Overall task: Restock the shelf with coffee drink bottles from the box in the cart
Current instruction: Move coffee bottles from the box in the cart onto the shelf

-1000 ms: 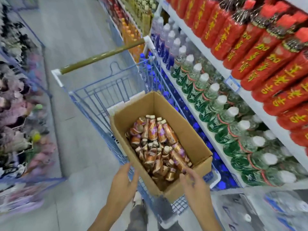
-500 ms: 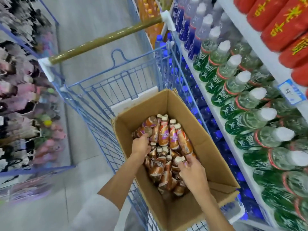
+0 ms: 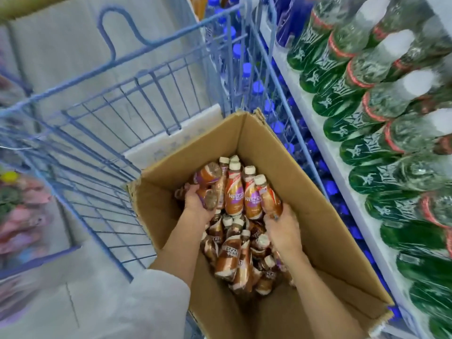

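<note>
Both forearms reach down inside the corrugated cardboard box (image 3: 305,187); the left hand (image 3: 195,207) grips a glossy brown bottle (image 3: 209,198), the right hand (image 3: 285,228) clasps a slim white-capped bottle (image 3: 268,197).

Brown coffee bottles (image 3: 231,255), white caps, jumbled in open cardboard box (image 3: 308,192) inside blue wire cart (image 3: 146,78).

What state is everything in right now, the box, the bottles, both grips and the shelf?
Box: open, standing in the cart.
Coffee bottles: capped, lying jumbled in the box.
Left grip: holds a bottle at the pile's far end.
Right grip: holds another bottle, cap pointing away.
Shelf: stocked with green bottles.
</note>
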Motion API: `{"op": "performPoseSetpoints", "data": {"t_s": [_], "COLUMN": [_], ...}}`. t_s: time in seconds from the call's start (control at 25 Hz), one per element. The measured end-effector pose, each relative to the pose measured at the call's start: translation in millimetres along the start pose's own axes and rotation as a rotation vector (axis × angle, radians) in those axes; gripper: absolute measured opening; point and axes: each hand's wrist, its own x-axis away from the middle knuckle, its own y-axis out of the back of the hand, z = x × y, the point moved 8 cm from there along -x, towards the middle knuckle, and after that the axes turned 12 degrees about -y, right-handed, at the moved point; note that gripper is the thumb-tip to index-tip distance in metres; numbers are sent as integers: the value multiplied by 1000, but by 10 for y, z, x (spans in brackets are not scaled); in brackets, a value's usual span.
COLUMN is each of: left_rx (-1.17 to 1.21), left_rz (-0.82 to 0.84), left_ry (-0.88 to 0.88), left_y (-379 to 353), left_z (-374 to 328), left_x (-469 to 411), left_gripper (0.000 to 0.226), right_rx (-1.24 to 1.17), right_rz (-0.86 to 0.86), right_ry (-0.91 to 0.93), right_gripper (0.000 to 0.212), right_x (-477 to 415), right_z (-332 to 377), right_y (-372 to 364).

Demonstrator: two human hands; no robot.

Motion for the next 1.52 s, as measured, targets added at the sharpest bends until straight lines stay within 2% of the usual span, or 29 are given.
{"op": "performPoseSetpoints", "data": {"t_s": [0.12, 0.24, 0.36, 0.56, 0.68, 0.8, 0.88, 1.0, 1.08, 1.16, 1.24, 1.36, 1.4, 1.48, 1.52], "left_rx": [-214, -454, -655, -758, -717, -702, -690, -665, -662, -645, -608, -630, -654, -676, -687], "left_rz": [106, 113, 150, 250, 285, 319, 354, 434, 499, 579, 659, 854, 919, 1042, 1098], "left_ry": [45, -15, -61, -83, -134, -202, -250, -295, -320, -346, -342, -329, -324, -308, -301], "left_y": [160, 409, 643, 805, 780, 692, 612, 558, 526, 493, 464, 388, 362, 292, 262], "left_z": [160, 284, 393, 478, 412, 298, 216, 137, 66, 25, 32, 184, 273, 500, 624], "left_x": [139, 499, 788, 818, 866, 996, 1170, 1478, 1730, 1992, 2277, 2767, 2935, 3302, 3465], "left_gripper": [55, 51, 79, 93, 78, 65, 57, 65, 67, 66, 75, 74, 75, 72, 64], "right_rx": [63, 139, 182, 92, 14, -176, -371, -740, -964, -1208, -1402, -1495, -1512, -1575, -1600], "right_rz": [-91, -241, -303, -363, -358, -235, -85, 222, 339, 416, 471, 465, 439, 382, 356], "right_ry": [-48, -7, 26, 120, 184, 186, 132, -38, -157, -184, -140, 27, 61, 116, 149], "right_gripper": [73, 72, 69, 56, 56, 55, 50, 42, 37, 26, 31, 55, 48, 18, 15], "right_x": [-52, 49, 28, -4, 75, 255, 509, 1011, 1381, 1749, 2109, 2565, 2711, 2964, 3067], "right_z": [75, 162, 115, 36, 20, 32, 28, -73, -160, -199, -248, -402, -483, -738, -876], "right_y": [-112, -101, -174, -186, -114, 21, 149, 207, 281, 459, 732, 1228, 1402, 1716, 1846]}}
